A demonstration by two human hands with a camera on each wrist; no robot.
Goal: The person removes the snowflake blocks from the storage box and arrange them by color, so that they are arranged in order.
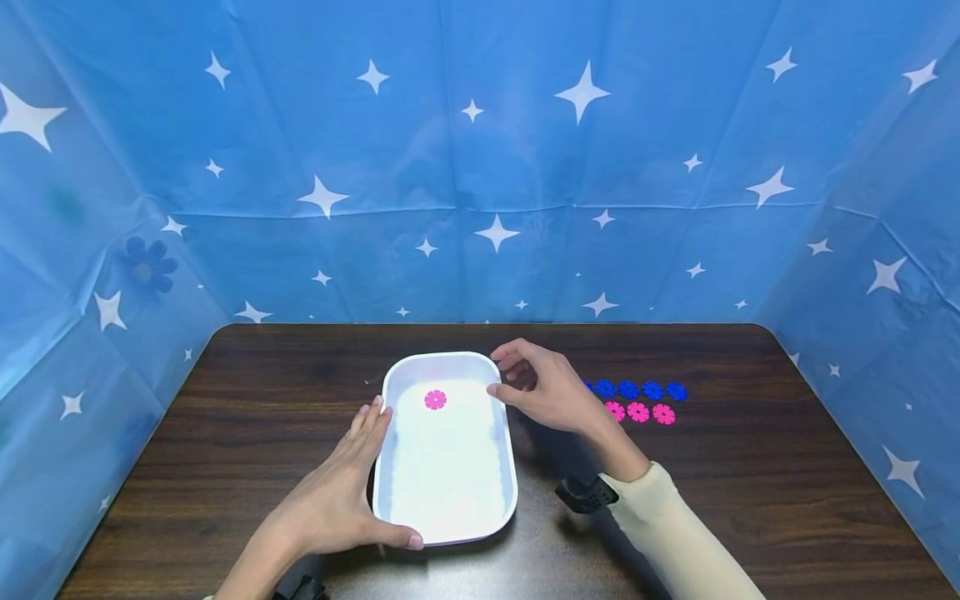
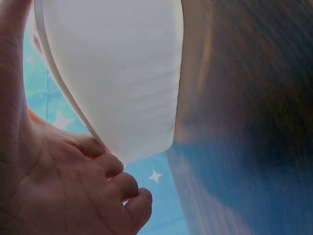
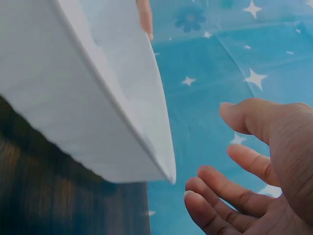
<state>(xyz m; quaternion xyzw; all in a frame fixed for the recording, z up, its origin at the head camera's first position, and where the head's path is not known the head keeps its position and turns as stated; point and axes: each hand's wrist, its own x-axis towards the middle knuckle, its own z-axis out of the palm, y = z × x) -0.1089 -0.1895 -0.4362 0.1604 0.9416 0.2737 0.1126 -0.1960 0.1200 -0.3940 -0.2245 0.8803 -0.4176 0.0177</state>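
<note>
A white rectangular tray (image 1: 442,533) with rounded corners stands on the table in the head view. One pink notched plastic disc (image 1: 435,400) lies inside it towards the far end. My left hand (image 1: 341,483) is spread round the near left corner, its fingers straight against the left rim and its thumb along the near rim. In the left wrist view those fingertips (image 2: 139,205) reach the rim from outside. My right hand (image 1: 551,387) hovers at the far right corner, fingers loosely bent. The right wrist view shows nothing between its thumb and fingers (image 3: 230,196), apart from the tray wall (image 3: 112,132).
Right of the tray, partly behind my right hand, blue notched discs (image 1: 628,389) lie in a row, with pink discs (image 1: 638,412) in a row nearer me. The dark wooden table (image 1: 750,500) is bounded by a blue star-printed curtain (image 1: 525,167) behind and at both sides.
</note>
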